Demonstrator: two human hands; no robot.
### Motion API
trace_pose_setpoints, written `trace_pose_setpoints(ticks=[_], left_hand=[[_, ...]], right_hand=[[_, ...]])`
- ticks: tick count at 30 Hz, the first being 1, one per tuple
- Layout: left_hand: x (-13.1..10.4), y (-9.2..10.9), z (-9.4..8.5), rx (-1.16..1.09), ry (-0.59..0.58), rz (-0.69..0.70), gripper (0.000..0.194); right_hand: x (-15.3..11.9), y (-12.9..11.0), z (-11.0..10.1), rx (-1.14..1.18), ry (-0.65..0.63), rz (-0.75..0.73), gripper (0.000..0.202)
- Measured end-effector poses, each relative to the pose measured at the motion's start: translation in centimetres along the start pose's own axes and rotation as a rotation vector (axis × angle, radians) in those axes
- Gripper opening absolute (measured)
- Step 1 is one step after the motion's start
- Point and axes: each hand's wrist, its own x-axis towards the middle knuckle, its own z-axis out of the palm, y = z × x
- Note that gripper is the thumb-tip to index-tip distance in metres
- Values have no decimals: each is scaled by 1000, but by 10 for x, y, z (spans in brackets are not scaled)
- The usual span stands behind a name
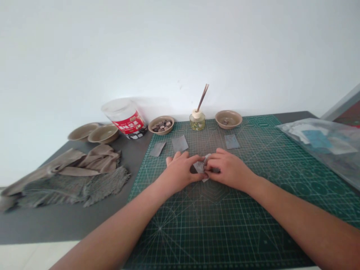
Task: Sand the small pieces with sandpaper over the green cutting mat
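Pinching one small grey cloth square [201, 167] between our left hand [180, 173] and right hand [228, 171], both grips clamped on it. Three squares [180, 143] lie untouched on the mat [225, 225].

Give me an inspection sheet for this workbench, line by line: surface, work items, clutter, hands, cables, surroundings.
Surface: green cutting mat on a dark grey table.
Work items: small grey piece pinched between both hands; three grey sheets lie beyond them.
Clutter: folded grey cloth, red-labelled tub, bowl of small pieces, three more bowls, reed diffuser, plastic bag.
Hands: left hand and right hand rest on the mat, fingers closed on the piece.
Cables: nothing seen.
Surroundings: plain white wall.
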Motion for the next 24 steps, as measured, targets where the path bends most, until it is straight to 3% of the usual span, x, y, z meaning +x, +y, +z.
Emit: trace_pose_setpoints(ticks=[4, 9, 13, 18, 24], left_hand=[[1, 2, -1, -19, -3, -17, 61], [0, 3, -2, -23, -22, -21, 58], [0, 1, -2, -20, -3, -4, 58], [0, 1, -2, -30, -7, -16, 60], [1, 0, 0, -24, -3, -11, 62]], right_hand=[[-2, 2, -3, -27, 37, 89, 15], [0, 2, 0, 4, -16, -27, 10], [4, 5, 0, -74, 57, 87, 14], [-1, 4, -1, -55, 70, 122, 15], [-6, 0, 1, -54, 36, 51, 12]])
